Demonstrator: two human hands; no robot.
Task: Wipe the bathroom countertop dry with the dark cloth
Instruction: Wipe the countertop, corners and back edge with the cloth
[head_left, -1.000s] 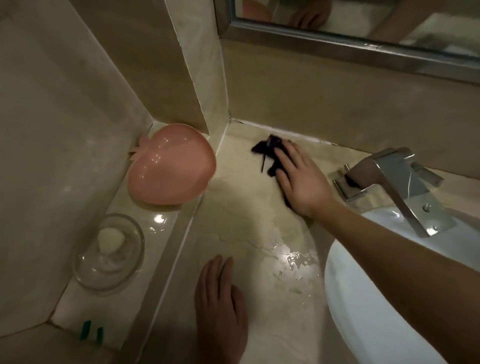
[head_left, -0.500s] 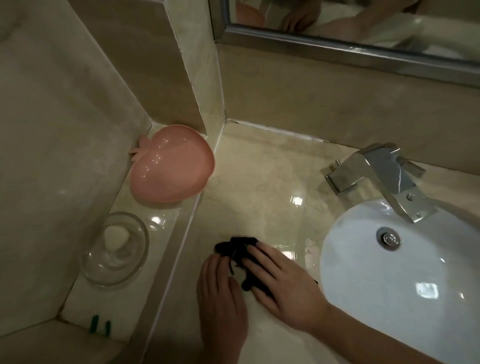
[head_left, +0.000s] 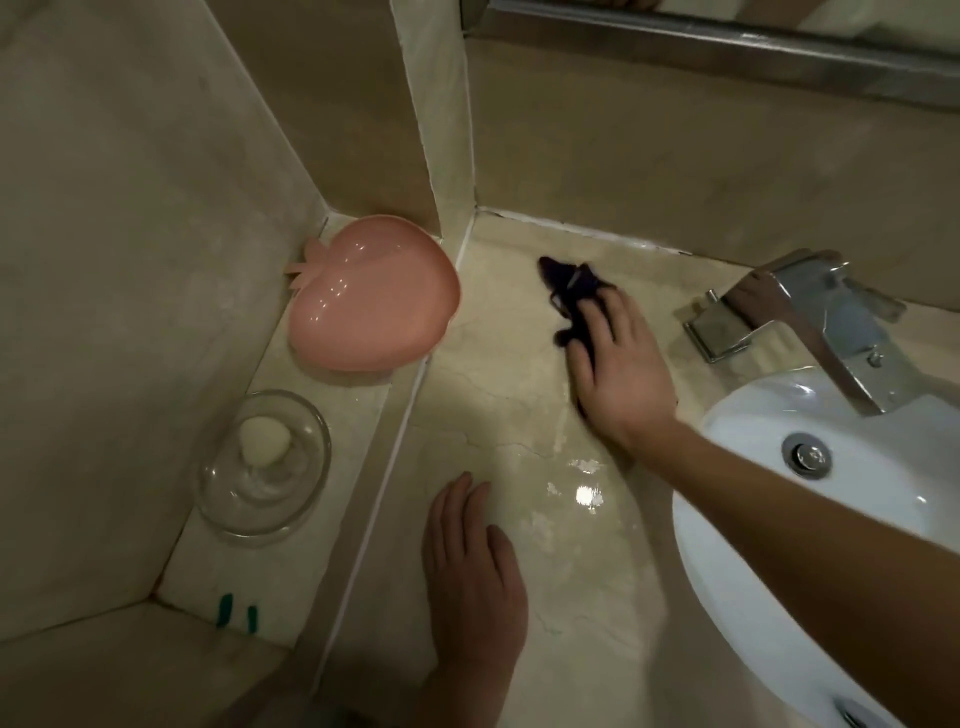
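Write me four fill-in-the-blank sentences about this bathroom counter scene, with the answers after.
1. The right hand presses the dark ____ onto the counter.
2. The left hand lies ____ on the counter, holding nothing.
3. The pink dish sits on the ledge beyond the ____ bowl with soap.
4. The tap stands behind the white ____.

Answers: cloth; flat; glass; sink

no readable text, labels, brands or numbers on any surface
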